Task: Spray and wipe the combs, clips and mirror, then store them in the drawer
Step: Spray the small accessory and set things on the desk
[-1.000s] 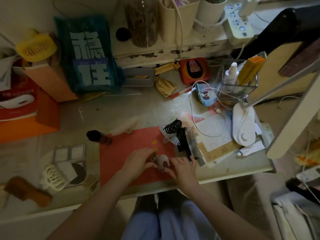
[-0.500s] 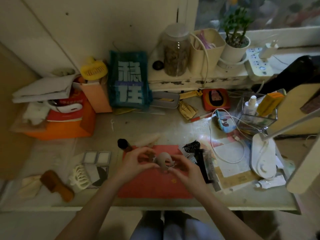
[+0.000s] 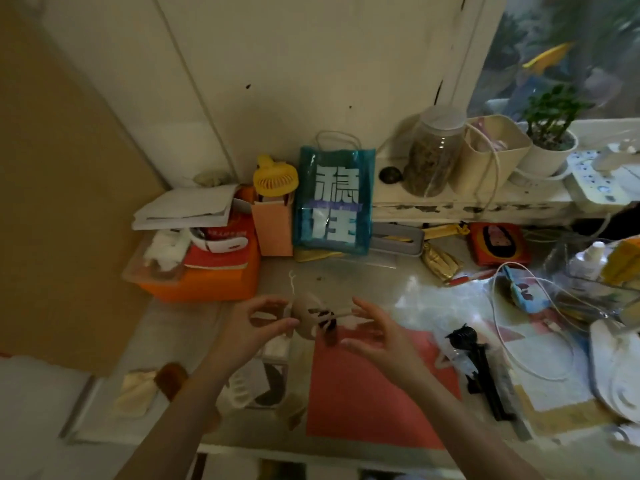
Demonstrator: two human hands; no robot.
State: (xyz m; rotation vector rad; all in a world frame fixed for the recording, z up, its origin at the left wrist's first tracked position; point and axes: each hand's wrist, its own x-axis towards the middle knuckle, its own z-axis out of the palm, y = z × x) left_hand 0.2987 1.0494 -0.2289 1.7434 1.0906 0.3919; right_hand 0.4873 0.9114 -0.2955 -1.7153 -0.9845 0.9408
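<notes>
A beige claw clip [image 3: 306,318] is held up in the air above the middle of the desk [image 3: 367,285]. A black comb [image 3: 479,367] lies flat toward the desk's right side. A white claw clip [image 3: 239,389] sits near the front edge, left of centre.
</notes>
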